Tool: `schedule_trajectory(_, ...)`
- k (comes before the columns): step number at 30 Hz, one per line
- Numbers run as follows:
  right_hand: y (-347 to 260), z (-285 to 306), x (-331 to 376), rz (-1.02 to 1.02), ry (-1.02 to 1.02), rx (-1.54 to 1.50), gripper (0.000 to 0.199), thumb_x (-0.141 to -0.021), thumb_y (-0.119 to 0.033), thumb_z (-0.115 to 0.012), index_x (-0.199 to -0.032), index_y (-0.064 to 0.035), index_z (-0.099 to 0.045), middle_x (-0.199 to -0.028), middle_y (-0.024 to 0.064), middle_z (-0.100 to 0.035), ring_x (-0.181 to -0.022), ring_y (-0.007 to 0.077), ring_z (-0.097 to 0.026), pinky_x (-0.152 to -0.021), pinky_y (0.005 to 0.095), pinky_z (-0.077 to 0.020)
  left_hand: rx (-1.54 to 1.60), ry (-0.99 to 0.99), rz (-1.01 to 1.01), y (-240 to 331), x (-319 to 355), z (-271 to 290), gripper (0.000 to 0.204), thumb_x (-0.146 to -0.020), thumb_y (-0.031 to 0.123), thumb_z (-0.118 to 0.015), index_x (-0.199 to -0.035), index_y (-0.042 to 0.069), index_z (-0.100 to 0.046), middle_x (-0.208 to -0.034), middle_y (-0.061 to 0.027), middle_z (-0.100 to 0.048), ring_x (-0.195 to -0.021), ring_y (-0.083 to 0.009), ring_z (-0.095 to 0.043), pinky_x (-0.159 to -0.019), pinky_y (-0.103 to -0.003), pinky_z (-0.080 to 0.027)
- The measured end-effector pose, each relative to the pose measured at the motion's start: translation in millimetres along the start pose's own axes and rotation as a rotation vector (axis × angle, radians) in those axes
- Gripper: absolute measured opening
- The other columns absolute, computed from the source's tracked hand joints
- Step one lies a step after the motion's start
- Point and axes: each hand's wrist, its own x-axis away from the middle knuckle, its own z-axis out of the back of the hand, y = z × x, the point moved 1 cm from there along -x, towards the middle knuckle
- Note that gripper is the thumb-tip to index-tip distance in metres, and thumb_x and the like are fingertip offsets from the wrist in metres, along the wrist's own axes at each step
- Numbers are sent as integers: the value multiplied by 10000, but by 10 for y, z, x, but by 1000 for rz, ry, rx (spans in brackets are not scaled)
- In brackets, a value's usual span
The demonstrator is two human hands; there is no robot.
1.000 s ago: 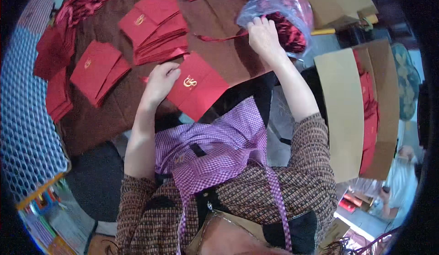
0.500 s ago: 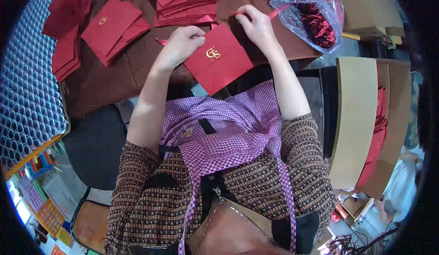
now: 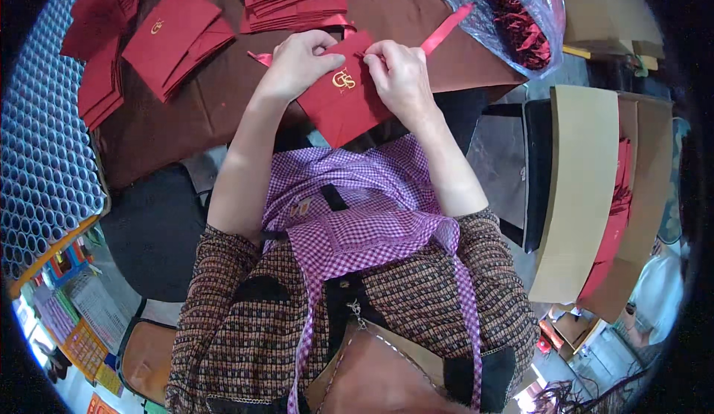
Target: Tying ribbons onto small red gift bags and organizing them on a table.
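A flat red paper gift bag (image 3: pixel 338 109) with a gold emblem lies tilted at the table's near edge. My left hand (image 3: pixel 303 66) is closed on its upper left side, thumb on the front. Against the upper right side of the bag, my right hand (image 3: pixel 401 78) pinches the end of a red ribbon; the fingertips partly hide that end. A longer stretch of red ribbon (image 3: pixel 448 29) runs from behind my right hand toward the clear plastic bag (image 3: pixel 552 13). Another ribbon tail (image 3: pixel 259 58) pokes out left of my left hand.
Red gift bags stand in a stack (image 3: pixel 297 5) beyond my hands, with another pile (image 3: pixel 175 42) to the left and more at far left. Crumpled red ribbon fills the plastic bag. A cardboard box (image 3: pixel 580 198) holding red bags is at right, beside a dark chair (image 3: pixel 539 176).
My right hand has come down and left from above the bag to its upper right side. The left hand has shifted slightly up along the bag, its grip kept.
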Motion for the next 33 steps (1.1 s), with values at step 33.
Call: schedule_trajectory(33,-176,22,51,5,116,87,94,-714,-77,-682,-749,-75,-594,-720,49,-616,-699,243,-559,-765,361,-370,352,-197,57,171,50,69,161,-794,42,-655,-943,-14,-637,-797,8,-614,-719,-49,-544,-655,-209,-456)
